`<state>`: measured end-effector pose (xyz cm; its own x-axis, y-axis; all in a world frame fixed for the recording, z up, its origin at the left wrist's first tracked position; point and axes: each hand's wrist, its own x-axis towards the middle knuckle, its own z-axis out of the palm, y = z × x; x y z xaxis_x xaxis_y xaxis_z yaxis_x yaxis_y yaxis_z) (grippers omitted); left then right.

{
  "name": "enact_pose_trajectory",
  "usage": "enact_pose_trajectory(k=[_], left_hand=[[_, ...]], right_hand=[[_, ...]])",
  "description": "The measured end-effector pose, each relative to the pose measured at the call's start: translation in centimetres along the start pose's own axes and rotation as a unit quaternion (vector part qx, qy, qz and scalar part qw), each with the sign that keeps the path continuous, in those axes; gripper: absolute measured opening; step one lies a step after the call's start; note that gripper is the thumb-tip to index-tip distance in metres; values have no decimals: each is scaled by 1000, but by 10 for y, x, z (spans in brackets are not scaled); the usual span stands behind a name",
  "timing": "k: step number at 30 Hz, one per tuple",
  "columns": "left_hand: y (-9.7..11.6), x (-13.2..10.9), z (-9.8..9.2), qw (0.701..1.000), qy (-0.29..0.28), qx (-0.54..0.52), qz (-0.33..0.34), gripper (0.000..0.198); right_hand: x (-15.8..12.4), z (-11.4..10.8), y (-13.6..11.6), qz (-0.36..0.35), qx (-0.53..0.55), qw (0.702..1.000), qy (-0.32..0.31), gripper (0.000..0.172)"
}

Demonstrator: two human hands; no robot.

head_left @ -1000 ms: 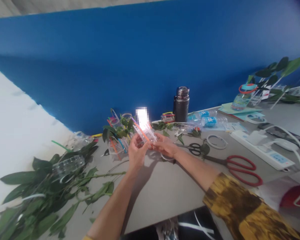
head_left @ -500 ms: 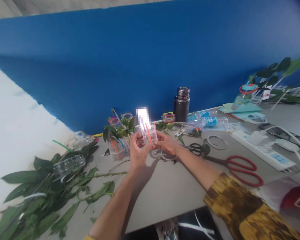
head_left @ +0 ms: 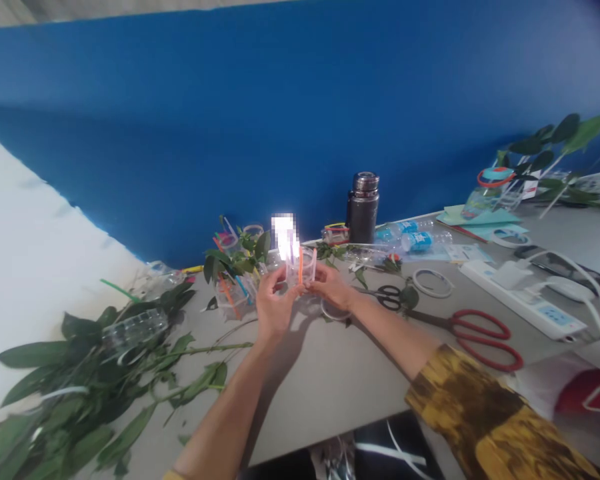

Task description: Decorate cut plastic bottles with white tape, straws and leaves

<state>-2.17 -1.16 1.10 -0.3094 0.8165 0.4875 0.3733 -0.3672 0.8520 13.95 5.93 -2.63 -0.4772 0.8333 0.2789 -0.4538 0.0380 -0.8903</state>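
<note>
Between both hands is a small clear plastic cup (head_left: 307,265) with orange, pink and purple strips standing along its side. My left hand (head_left: 274,303) grips its left side with the fingers curled round. From the right, my right hand (head_left: 329,285) pinches its lower edge. The cup is close to upright, a little above the grey table (head_left: 320,380). Just left of it stands another clear container (head_left: 230,303) with coloured strips, and leafy sprigs (head_left: 245,260) rise behind that one. A bright glare, partly pixelated, covers the area behind the cup.
Cut leafy branches (head_left: 80,373) spread over the left side, with a clear ridged plastic piece (head_left: 135,330) on them. A dark thermos (head_left: 364,210) stands by the blue wall. To the right lie red-handled scissors (head_left: 485,333), black scissors (head_left: 389,298), a tape roll (head_left: 433,283), water bottles (head_left: 420,241) and a power strip (head_left: 525,300).
The cup has turned from tilted to nearly upright in my hands. Both hands keep hold of it and have hardly moved. The view has shifted slightly.
</note>
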Motion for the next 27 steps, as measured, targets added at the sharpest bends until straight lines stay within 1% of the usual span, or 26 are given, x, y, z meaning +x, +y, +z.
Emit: enact_pose_trajectory(k=[3,6,7,8,10,11,13,15,17,19,21,22,24,25,27], left_hand=[[-2,1,-1,1000,3,4,-2,47],[-5,2,-1,1000,12,14,-17,63],[-6,2,-1,1000,12,17,-20,65],[-8,3,-1,1000,10,21,-21,65],[-11,5,-3,1000,4,19,-21,56],[-13,6,-3,1000,3,7,-24,52],[-18,8,-4,999,3,-30,-38,52],[-21,9,-4,996,7,-61,-62,54],[-22,9,-2,990,7,-88,-109,50],[-23,6,1,969,-15,-145,-197,43],[-22,3,4,927,-69,-219,-298,34],[-21,1,5,903,-99,-248,-338,29],[-19,-1,6,866,-146,-283,-386,18],[-18,-2,6,855,-158,-293,-398,14],[-14,-3,5,843,-167,-304,-411,10]], right_hand=[[1,1,1,-7,1,1000,2,63],[1,1,1,-2,2,1000,10,62],[1,1,1,3,4,1000,13,61],[1,0,2,8,8,1000,16,60],[2,-1,1,16,22,999,21,60],[2,-2,1,20,31,999,22,60],[2,-4,-1,30,46,998,28,59],[3,-5,-4,39,54,997,35,60],[2,-6,-7,43,57,996,45,61],[1,-6,-9,40,57,996,53,61],[1,-5,-8,34,51,996,59,61],[1,-4,-7,30,46,997,61,61],[1,-3,-4,23,32,997,67,60],[1,-2,-3,21,25,997,70,60],[1,-2,-1,15,16,997,74,59]])
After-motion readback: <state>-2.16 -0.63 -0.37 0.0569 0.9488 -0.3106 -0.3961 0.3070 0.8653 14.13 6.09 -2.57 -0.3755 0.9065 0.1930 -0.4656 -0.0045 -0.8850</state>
